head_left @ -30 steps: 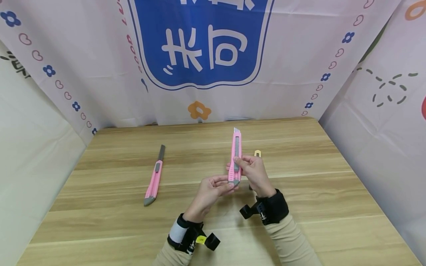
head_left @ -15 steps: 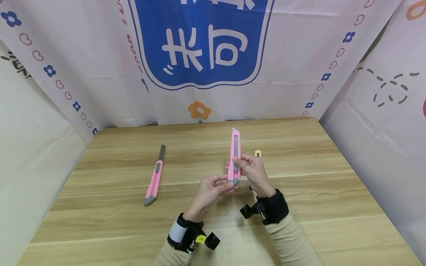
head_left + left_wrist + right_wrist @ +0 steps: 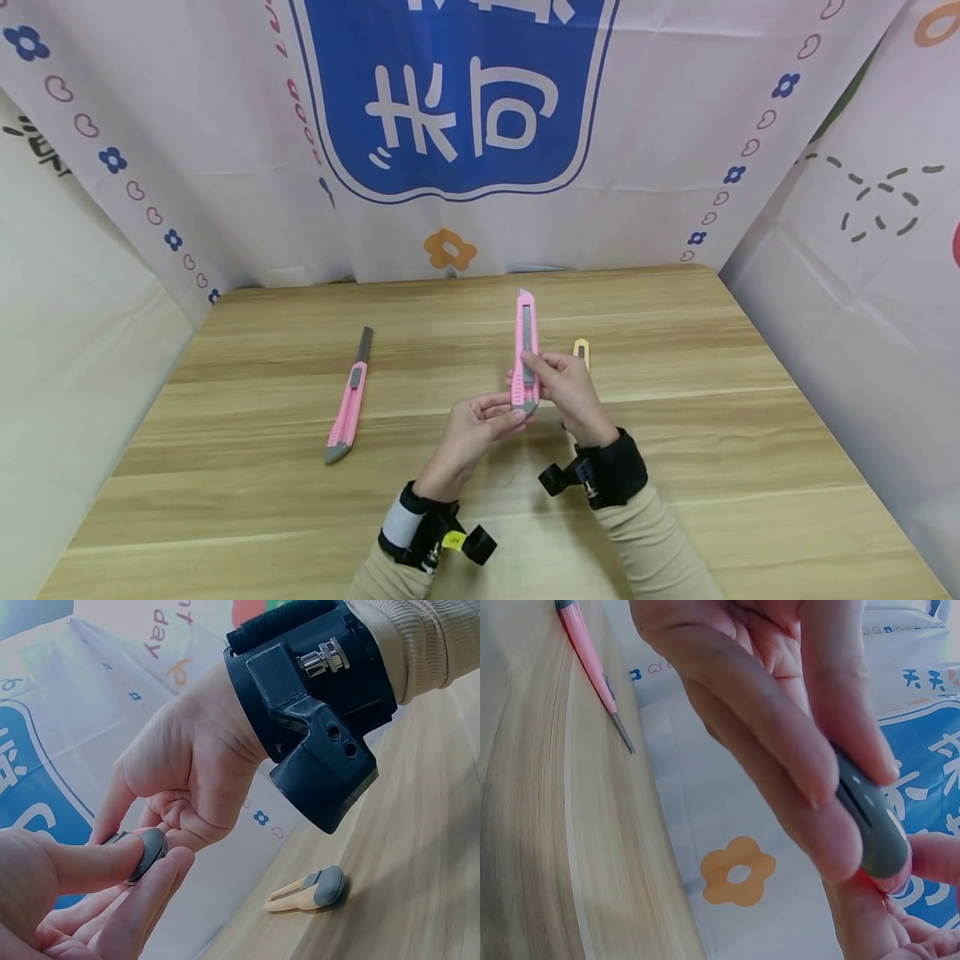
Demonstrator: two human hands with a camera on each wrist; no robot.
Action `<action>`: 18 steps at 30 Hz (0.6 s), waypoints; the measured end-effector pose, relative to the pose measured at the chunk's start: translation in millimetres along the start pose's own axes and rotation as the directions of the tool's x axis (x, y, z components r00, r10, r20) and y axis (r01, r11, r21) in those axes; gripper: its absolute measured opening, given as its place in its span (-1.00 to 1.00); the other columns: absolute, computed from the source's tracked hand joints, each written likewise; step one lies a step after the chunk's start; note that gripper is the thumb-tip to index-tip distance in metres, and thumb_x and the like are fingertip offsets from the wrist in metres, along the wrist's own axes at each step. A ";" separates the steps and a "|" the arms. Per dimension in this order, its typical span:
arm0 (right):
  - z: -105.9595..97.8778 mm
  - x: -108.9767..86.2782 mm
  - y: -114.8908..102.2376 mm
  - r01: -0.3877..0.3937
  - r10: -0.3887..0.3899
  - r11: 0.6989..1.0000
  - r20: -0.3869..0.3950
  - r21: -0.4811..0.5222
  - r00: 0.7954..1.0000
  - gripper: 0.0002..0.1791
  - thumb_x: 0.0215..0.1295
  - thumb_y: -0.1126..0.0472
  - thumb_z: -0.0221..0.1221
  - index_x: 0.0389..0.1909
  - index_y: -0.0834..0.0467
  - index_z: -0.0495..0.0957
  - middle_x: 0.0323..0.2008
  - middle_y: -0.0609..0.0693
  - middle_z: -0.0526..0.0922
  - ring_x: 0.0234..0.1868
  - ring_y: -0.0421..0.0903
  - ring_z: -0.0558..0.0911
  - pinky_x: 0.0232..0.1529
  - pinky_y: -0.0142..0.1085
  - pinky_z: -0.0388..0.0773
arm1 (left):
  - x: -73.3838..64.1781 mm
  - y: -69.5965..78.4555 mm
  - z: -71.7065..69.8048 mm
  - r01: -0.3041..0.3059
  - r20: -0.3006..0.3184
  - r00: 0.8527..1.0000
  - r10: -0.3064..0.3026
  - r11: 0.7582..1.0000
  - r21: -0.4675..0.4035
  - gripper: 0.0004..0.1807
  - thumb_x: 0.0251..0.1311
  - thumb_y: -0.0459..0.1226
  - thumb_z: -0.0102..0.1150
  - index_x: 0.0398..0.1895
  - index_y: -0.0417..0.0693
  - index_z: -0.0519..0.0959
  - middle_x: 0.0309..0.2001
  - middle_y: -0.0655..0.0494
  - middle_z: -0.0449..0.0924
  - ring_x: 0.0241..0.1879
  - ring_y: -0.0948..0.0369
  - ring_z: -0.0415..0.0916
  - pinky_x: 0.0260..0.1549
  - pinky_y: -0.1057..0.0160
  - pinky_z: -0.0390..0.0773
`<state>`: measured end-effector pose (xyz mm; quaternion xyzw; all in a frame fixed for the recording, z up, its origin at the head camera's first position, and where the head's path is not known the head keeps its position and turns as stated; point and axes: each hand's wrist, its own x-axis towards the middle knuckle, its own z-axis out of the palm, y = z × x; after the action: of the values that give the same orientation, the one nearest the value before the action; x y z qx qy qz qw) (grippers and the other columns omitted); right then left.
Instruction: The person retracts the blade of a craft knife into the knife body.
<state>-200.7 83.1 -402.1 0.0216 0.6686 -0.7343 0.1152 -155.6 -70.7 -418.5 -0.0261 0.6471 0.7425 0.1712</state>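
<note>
Above the wooden table (image 3: 675, 433), both hands have drifted a little to the left since a second ago, and the pink utility knife (image 3: 526, 333) they hold has gone with them; its blade tip now stands slightly further left, while the grip on it looks unchanged. With that shift, more of the yellow knife (image 3: 581, 350) lying on the table behind the right hand shows than before. The second pink knife (image 3: 348, 400) on the left of the table, its blade pushed out, has not moved.

The held knife stands nearly upright over the middle of the table, blade end pointing away from the person and grey end cap (image 3: 150, 851) at the bottom. The right hand (image 3: 567, 392) grasps the lower part of the handle, fingers curled round it and the thumb laid on the front by the slider. The left hand (image 3: 472, 433) reaches up from below with its palm turned upward and pinches the grey end cap between thumb and fingertips; the wrist views show the cap squeezed between the pads. Both forearms, in beige sleeves with black wrist mounts, come up from the bottom edge and meet at the knife.
</note>
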 end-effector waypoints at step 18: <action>-3.0 -2.5 0.0 0.059 -0.060 0.998 0.031 0.010 0.998 -0.61 0.41 0.27 0.05 0.07 0.52 0.45 -0.30 0.15 0.79 -0.40 -0.27 0.76 -0.29 -0.44 0.72 | -1.1 0.2 0.6 -0.005 0.000 1.000 0.005 1.000 -0.005 -0.61 0.17 -0.47 0.19 0.10 -0.37 0.50 -0.07 -0.24 0.69 -0.18 0.16 0.73 0.08 0.07 0.65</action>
<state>-198.6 86.4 -401.9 -0.0093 0.6637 -0.7407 0.1037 -154.5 -70.4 -418.0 -0.0251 0.6455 0.7444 0.1692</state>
